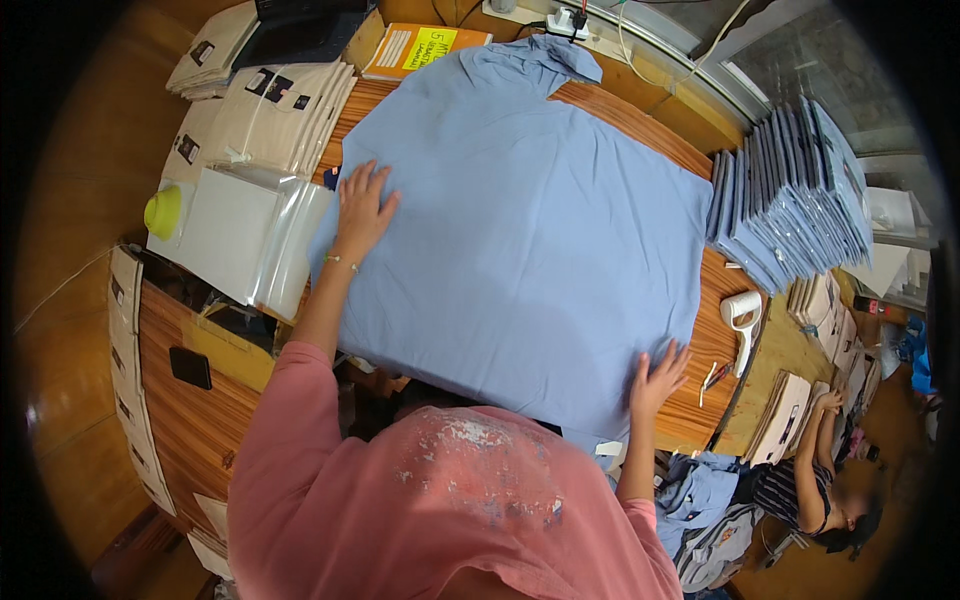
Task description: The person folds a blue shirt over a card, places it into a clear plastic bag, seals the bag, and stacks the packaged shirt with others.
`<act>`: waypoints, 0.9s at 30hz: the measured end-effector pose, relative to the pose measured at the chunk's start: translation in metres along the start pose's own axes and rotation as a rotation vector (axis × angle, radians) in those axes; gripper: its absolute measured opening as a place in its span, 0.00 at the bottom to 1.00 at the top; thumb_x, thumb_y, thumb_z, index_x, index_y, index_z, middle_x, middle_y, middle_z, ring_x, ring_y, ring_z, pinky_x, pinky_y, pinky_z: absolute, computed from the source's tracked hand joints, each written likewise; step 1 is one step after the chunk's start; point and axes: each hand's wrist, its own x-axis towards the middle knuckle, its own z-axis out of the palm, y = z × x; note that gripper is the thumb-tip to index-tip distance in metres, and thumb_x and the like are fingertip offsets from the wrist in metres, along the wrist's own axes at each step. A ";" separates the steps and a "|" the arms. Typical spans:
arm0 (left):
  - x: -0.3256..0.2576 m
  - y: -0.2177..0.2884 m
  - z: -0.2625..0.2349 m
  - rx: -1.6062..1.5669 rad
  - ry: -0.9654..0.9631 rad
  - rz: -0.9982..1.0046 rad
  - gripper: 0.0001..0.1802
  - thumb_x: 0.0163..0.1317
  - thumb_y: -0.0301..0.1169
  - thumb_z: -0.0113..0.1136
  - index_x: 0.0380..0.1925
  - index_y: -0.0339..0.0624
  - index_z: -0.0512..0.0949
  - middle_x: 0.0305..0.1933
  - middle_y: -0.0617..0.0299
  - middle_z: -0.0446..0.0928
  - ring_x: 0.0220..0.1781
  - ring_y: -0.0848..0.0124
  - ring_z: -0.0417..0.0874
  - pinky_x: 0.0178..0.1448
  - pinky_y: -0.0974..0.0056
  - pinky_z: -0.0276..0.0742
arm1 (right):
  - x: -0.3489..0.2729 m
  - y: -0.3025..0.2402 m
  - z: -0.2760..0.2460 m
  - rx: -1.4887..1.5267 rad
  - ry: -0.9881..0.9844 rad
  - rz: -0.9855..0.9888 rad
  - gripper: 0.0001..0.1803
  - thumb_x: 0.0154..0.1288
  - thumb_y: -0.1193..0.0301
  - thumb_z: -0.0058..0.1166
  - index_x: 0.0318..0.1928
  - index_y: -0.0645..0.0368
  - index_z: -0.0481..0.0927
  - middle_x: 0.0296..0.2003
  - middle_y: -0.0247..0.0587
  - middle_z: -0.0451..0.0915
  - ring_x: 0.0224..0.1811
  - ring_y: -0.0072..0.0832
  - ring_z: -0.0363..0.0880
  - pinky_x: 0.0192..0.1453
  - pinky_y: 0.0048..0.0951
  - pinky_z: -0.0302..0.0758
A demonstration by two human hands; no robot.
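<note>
Observed light-blue garment (510, 215) spread across middle of table (712, 335), with left hand (362, 205) at its 9 o'clock edge, right hand (657, 378) near 5 o'clock, both splayed open, grasping nothing, apparently steadying cloth flat, and folded blue stack (785, 195) at 3 o'clock, likely for clearance.

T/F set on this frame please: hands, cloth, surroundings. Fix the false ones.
1. The left hand rests on the blue cloth. True.
2. The right hand grips the white tool. False: it is open at the cloth's edge; the tool lies apart.
3. A stack of folded blue items stands right of the cloth. True.
4. The black phone lies on the cloth. False: it lies well left.
</note>
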 end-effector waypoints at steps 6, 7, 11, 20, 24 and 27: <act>0.088 -0.019 0.037 -0.082 0.078 0.056 0.20 0.61 0.34 0.52 0.53 0.42 0.71 0.57 0.49 0.68 0.59 0.53 0.67 0.64 0.55 0.60 | 0.163 -0.073 0.014 0.090 0.077 -0.460 0.25 0.66 0.63 0.45 0.61 0.58 0.65 0.63 0.53 0.60 0.68 0.47 0.52 0.69 0.51 0.46; 0.095 -0.023 0.040 -0.014 0.085 0.065 0.19 0.61 0.33 0.52 0.53 0.41 0.71 0.57 0.49 0.68 0.59 0.54 0.67 0.64 0.56 0.60 | 0.180 -0.072 0.026 0.096 0.070 -0.423 0.26 0.65 0.63 0.46 0.61 0.58 0.65 0.63 0.54 0.60 0.68 0.47 0.52 0.69 0.50 0.47; 0.098 -0.007 0.023 -0.069 0.131 0.088 0.16 0.61 0.30 0.51 0.49 0.41 0.74 0.55 0.51 0.70 0.58 0.55 0.68 0.64 0.57 0.62 | 0.215 -0.031 0.052 0.195 0.100 -0.404 0.26 0.65 0.64 0.47 0.62 0.59 0.64 0.64 0.56 0.58 0.68 0.48 0.52 0.70 0.47 0.48; -0.126 -0.162 -0.136 0.096 0.191 -0.502 0.17 0.55 0.25 0.55 0.46 0.39 0.77 0.52 0.46 0.73 0.56 0.53 0.72 0.59 0.60 0.67 | 0.069 -0.044 -0.006 0.519 -0.028 -0.280 0.22 0.64 0.65 0.50 0.56 0.62 0.71 0.59 0.52 0.66 0.63 0.43 0.61 0.65 0.41 0.56; -0.160 -0.165 -0.145 0.317 0.013 -0.413 0.26 0.54 0.36 0.61 0.53 0.38 0.73 0.60 0.42 0.67 0.64 0.54 0.67 0.64 0.63 0.64 | 0.044 -0.086 -0.011 0.761 -0.208 -0.159 0.18 0.64 0.66 0.51 0.51 0.61 0.75 0.52 0.45 0.74 0.57 0.35 0.69 0.61 0.37 0.62; -0.162 -0.164 -0.168 0.098 -0.090 -0.427 0.25 0.54 0.39 0.61 0.51 0.38 0.75 0.58 0.43 0.70 0.61 0.55 0.70 0.62 0.63 0.66 | 0.041 -0.157 -0.025 0.825 -0.425 -0.298 0.15 0.64 0.68 0.51 0.49 0.60 0.76 0.48 0.40 0.77 0.53 0.32 0.72 0.58 0.34 0.65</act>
